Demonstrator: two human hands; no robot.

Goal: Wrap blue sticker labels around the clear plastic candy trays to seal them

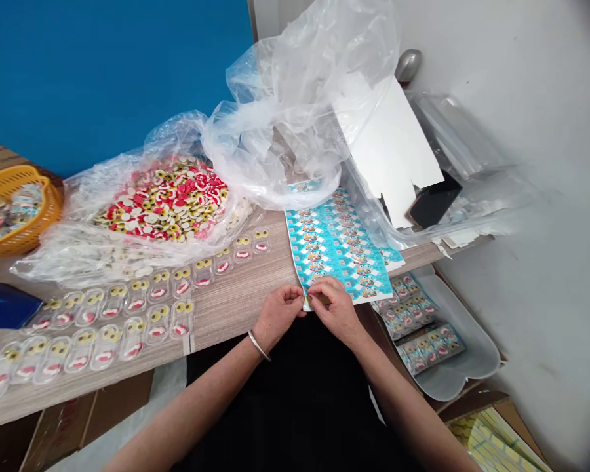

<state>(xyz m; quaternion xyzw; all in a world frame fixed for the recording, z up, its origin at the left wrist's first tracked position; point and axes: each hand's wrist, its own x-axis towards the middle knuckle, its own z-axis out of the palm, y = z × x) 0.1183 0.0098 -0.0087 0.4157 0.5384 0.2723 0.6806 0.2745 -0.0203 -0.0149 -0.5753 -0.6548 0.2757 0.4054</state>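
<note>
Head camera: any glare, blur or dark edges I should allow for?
Head view: whitish sheen on the upper plastic bag, veiling what lies behind; head view: right-hand corners fall dark; head view: small item between left hand and right hand too tiny to make out.

On my feed, the left hand and right hand pinch a small, half-hidden item at the near edge of a blue sticker sheet. Left of them on the wood-grain surface, I make out two rows of clear blister shells in front of a plastic bag of red, white and yellow pieces.
</note>
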